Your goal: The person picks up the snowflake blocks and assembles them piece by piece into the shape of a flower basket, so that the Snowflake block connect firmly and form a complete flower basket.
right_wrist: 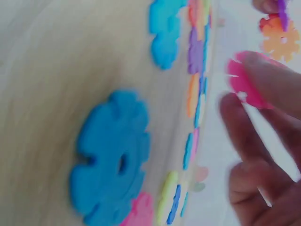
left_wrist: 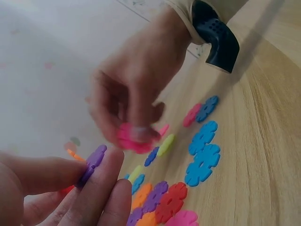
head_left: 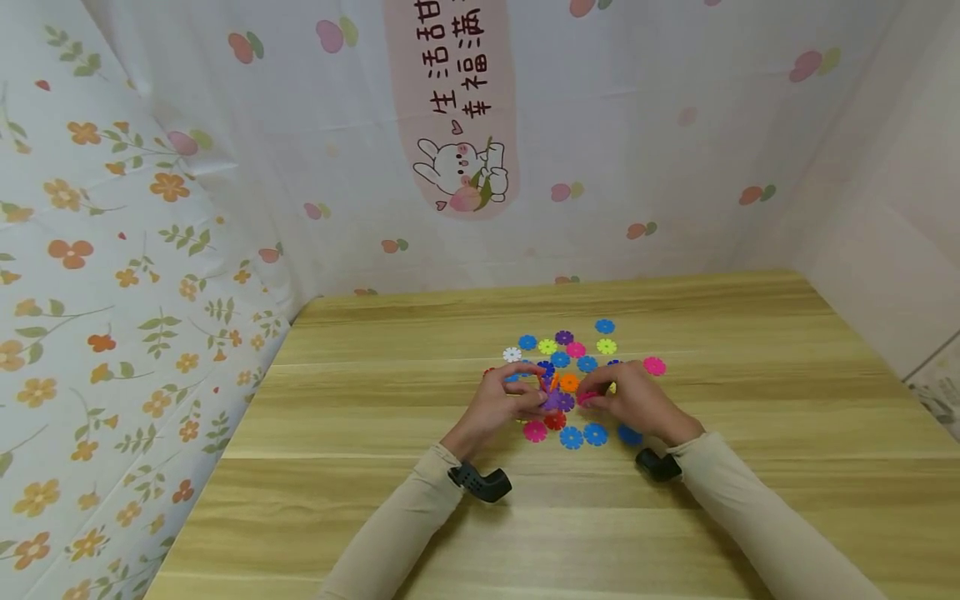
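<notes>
My left hand (head_left: pixel 508 397) pinches a purple notched snowflake disc (left_wrist: pixel 94 162) between thumb and fingers. An orange disc (right_wrist: pixel 281 40) and a red disc (right_wrist: pixel 267 22) show right at the purple one, as a small cluster. To the right, my right hand (head_left: pixel 628 397) pinches a pink snowflake disc (right_wrist: pixel 242 80) by its edge, with thumb and fingertips. A short gap separates the pink disc from the left hand's cluster. Both hands are over loose discs on the table; the fingers partly hide the held pieces in the head view.
Several loose snowflake discs lie flat on the wooden table (head_left: pixel 360 433): a white disc (head_left: pixel 512 354) at the left, a pink disc (head_left: pixel 655 366) at the right, blue discs (head_left: pixel 572 437) nearer me. A patterned cloth (head_left: pixel 322 125) hangs behind the table.
</notes>
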The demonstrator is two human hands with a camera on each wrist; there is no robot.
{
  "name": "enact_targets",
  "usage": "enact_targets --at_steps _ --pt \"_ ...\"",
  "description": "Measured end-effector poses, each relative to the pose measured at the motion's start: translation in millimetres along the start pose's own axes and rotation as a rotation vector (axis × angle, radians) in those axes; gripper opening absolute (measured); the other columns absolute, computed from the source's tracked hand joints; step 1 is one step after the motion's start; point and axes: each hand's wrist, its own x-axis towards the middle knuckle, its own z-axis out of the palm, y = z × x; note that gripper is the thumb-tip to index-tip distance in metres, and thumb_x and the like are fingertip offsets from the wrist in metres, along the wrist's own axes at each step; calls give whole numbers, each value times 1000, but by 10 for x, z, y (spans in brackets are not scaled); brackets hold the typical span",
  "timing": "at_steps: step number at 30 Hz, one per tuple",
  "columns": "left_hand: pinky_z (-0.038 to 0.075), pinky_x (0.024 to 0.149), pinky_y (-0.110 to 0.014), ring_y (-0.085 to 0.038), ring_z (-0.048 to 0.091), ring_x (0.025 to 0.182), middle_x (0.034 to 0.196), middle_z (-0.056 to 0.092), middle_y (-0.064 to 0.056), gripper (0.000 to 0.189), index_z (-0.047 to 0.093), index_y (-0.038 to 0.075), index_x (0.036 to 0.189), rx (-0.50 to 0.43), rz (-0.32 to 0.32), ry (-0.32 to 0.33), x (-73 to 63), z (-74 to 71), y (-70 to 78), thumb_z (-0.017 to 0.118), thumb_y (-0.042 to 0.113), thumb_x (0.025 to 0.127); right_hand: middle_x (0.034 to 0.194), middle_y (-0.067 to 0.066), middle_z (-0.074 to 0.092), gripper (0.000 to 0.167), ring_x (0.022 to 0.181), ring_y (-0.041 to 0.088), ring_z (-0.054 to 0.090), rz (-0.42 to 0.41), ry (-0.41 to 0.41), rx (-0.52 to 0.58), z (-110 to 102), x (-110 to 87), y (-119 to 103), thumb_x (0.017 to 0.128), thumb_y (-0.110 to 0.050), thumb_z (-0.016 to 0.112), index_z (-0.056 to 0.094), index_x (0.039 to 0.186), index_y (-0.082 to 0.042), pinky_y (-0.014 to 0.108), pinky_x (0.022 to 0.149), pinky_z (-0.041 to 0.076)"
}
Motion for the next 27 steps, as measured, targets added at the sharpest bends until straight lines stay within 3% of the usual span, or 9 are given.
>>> enact_targets --at_steps 5,12,22,27 --pt "53 73 -43 -50 60 83 83 62 -22 40 48 -7 125 4 -5 -5 8 0 -6 61 -2 88 81 -8 66 10 65 11 58 11 137 135 20 8 -56 80 -10 73 74 88 -15 26 56 50" --pt "52 74 -44 -51 60 83 83 62 -22 38 51 -6 124 -4 0 -6 33 23 -17 61 -2 87 79 0 66 13 66 12 59 -8 152 212 89 15 -64 80 -2 71 71 89 -12 27 60 52" --pt "52 74 -45 -52 59 82 84 61 -27 37 51 -5 123 8 -5 -2 32 16 -34 61 -3 87 80 -4 66 16 63 7 59 -64 200 113 145 24 -100 78 1 72 71 86 -12 25 57 52" --pt "53 74 -44 -49 60 84 84 64 -20 38 51 -4 124 26 -27 4 13 21 -20 61 0 88 81 -6 66 17 63 6 57 -84 209 78 158 13 -123 78 2 72 72 86 -12 24 56 51"
